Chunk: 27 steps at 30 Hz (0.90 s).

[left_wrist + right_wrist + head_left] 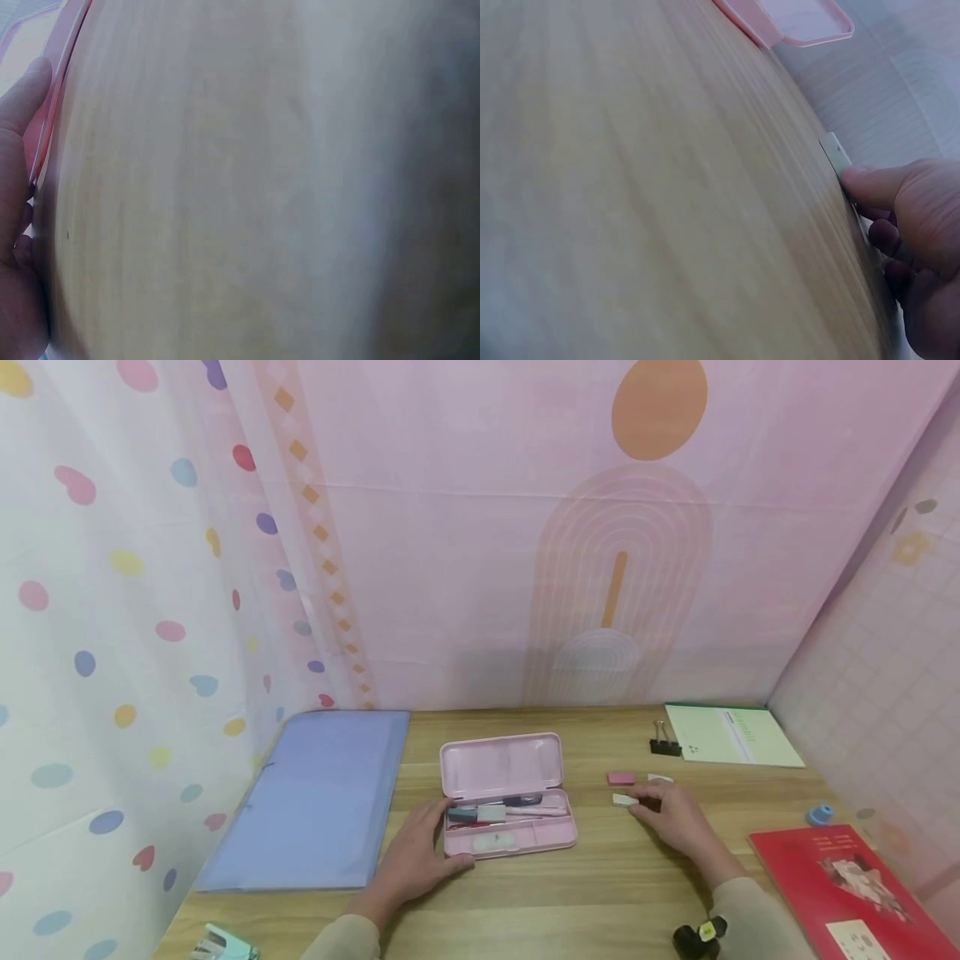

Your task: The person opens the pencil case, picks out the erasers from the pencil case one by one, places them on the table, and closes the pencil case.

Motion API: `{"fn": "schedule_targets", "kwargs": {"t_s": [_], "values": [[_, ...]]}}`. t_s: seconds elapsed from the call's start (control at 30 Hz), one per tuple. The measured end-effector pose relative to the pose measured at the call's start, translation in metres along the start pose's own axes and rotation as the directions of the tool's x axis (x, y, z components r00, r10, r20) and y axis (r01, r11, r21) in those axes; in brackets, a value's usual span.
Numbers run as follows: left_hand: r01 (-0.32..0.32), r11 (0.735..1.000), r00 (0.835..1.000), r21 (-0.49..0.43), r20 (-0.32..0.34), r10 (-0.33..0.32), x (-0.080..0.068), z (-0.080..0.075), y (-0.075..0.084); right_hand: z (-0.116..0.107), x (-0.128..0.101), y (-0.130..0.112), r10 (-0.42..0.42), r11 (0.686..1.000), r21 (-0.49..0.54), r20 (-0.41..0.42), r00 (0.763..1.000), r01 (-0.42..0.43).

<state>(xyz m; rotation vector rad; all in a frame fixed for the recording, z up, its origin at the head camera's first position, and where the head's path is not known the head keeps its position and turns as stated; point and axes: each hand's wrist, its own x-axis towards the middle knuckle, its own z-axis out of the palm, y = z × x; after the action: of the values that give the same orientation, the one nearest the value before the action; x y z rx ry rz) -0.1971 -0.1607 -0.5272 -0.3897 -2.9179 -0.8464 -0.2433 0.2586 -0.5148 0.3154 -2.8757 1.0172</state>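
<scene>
An open pink pencil case (517, 839) lies in the middle of the wooden desk (600, 893), with pens and a grey eraser in its tray. My left hand (420, 852) rests against its front left corner, fingers nearly straight; in the left wrist view the thumb (22, 97) lies along the pink edge (64, 45). My right hand (671, 814) is to the right of the case and pinches a small white eraser (622, 799) that lies on the desk. The right wrist view shows this eraser (835, 152) under curled fingers (900, 195).
A pink eraser (620, 777) and another white piece (660, 777) lie just behind my right hand. Farther back are a black binder clip (663, 745) and a green-edged notebook (731, 735). A red book (840, 885), blue folder (315, 797) and stapler (221, 943) flank the desk.
</scene>
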Motion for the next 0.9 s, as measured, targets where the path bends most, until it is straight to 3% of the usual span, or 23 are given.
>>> {"fn": "schedule_targets", "kwargs": {"t_s": [0.2,0.4,0.57,0.77,0.9], "values": [[0.005,1.000,1.000,-0.001,0.001,-0.005,0.000,0.001,-0.001,0.002,-0.001,0.001,-0.005,1.000,-0.010,-0.014,1.000,0.005],[-0.001,1.000,1.000,0.012,0.013,0.001,0.001,0.000,-0.001,0.000,-0.002,-0.010,0.010,0.999,0.053,-0.030,1.000,-0.009],[0.002,1.000,1.000,0.001,0.011,-0.002,0.000,-0.002,-0.001,0.009,0.000,-0.050,-0.057,0.994,0.094,-0.052,0.997,0.062],[0.006,1.000,1.000,0.002,0.016,-0.006,0.000,-0.001,-0.002,0.042,0.008,-0.105,-0.156,0.983,0.109,0.044,0.987,0.150],[0.001,1.000,1.000,0.003,0.020,-0.001,0.002,0.000,-0.002,0.067,0.018,-0.128,-0.265,0.963,0.078,0.104,0.959,0.258]]}}
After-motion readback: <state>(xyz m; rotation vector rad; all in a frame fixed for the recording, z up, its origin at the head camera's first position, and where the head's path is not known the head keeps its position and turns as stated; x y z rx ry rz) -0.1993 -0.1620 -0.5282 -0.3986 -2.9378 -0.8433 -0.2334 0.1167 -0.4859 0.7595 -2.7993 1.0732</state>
